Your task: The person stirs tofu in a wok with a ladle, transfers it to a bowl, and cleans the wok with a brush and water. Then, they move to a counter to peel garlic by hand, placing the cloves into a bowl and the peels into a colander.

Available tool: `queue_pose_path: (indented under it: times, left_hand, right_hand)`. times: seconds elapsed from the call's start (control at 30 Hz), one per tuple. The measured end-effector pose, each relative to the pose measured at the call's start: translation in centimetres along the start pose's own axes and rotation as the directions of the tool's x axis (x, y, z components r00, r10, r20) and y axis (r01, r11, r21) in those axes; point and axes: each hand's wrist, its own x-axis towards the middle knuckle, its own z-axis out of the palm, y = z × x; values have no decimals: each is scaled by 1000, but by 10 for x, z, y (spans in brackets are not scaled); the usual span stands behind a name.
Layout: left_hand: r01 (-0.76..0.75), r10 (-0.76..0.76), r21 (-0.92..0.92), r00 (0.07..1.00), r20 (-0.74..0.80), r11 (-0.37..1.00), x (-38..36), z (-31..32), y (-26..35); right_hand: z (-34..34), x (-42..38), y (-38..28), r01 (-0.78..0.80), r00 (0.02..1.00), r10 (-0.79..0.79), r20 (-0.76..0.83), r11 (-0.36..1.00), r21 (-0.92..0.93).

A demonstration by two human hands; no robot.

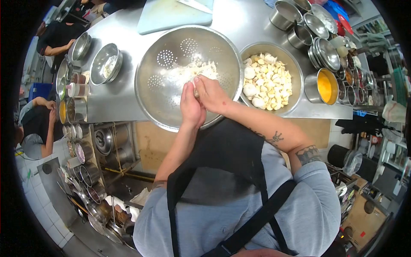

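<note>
Over the near part of a large steel colander (147, 100), my left hand (192, 107) and my right hand (210, 95) meet, fingers closed together around a small pale piece that looks like garlic. Most of that piece is hidden by the fingers. Pale peels and bits (188, 72) lie in the colander beyond my fingertips. Right of the colander, a steel bowl (296, 70) holds many peeled garlic cloves (272, 81) and a few whole bulbs (250, 90) along its left side.
A pale cutting board (160, 19) with a knife (195, 5) lies at the back. Steel bowls (102, 64) stand at left, pots (284, 17) and a pan of orange liquid (326, 87) at right. Two other people (58, 36) are at the far left.
</note>
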Motion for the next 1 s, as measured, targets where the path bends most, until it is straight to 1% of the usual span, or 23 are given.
queue_pose_path:
  times: [0.03,0.1,0.13,0.2,0.23,0.27,0.3,0.37,0.4,0.43,0.47,0.5,0.6,0.7,0.73,0.8,0.83,0.9,0.93,1.0]
  left_hand:
    - [12,-14,17,997,81,1000,1,-4,0]
    - [29,-41,55,972,231,998,4,-22,5]
    - [69,-101,128,958,267,989,5,-25,11]
    - [140,-226,271,921,319,952,5,-27,21]
    - [124,-243,361,920,306,924,3,-28,23]
    - [107,-258,447,921,291,888,2,-28,24]
    - [89,-271,532,922,275,842,2,-29,27]
    - [-6,-226,560,911,345,829,7,-43,27]
    - [-51,-211,571,899,383,819,9,-49,26]
    - [-43,-202,547,903,379,836,9,-47,28]
    - [-35,-192,520,907,376,853,8,-42,29]
    - [-29,-181,492,910,374,870,7,-39,29]
    - [88,-185,284,923,337,955,10,-43,21]
    - [85,-124,143,947,297,986,10,-33,13]
    - [60,-99,122,936,339,991,14,-36,10]
    - [14,-45,76,907,418,997,23,-45,1]
    - [-46,16,80,942,336,996,21,-39,-3]
    - [-162,143,107,976,164,981,14,-18,-12]
    - [-141,128,101,984,123,985,9,-9,-7]
    - [-97,94,88,995,40,991,-1,8,6]
  right_hand:
    - [0,1,0,-1,1000,2,-11,1000,4]
    - [-1,3,3,1,999,3,-36,994,106]
    - [-2,6,5,4,999,4,-48,987,159]
    - [-14,13,5,-216,973,209,101,974,63]
    - [-23,17,5,-314,935,310,173,949,-2]
    - [-34,23,1,-298,911,344,227,930,-216]
    - [-34,21,9,-225,956,252,148,958,-176]
    - [-27,15,28,-75,997,72,-39,992,-102]
    - [-25,16,35,-94,995,93,-23,995,-38]
    - [-26,17,26,-211,977,205,57,971,111]
    - [-30,17,7,-330,942,300,153,912,244]
    - [-31,15,-4,-446,891,373,258,821,356]
    - [-21,4,-12,-505,835,277,476,729,462]
    - [-5,-2,-2,-450,879,269,394,744,495]
    - [-5,-5,-8,-420,901,293,321,774,474]
    - [-1,-5,-6,-287,954,221,202,867,408]
    - [0,-5,-5,-218,974,176,145,905,366]
    - [-2,-10,-15,-143,989,130,69,953,266]
    - [-3,-12,-18,-107,994,103,33,971,214]
    - [0,-14,-16,4,1000,0,-27,989,146]
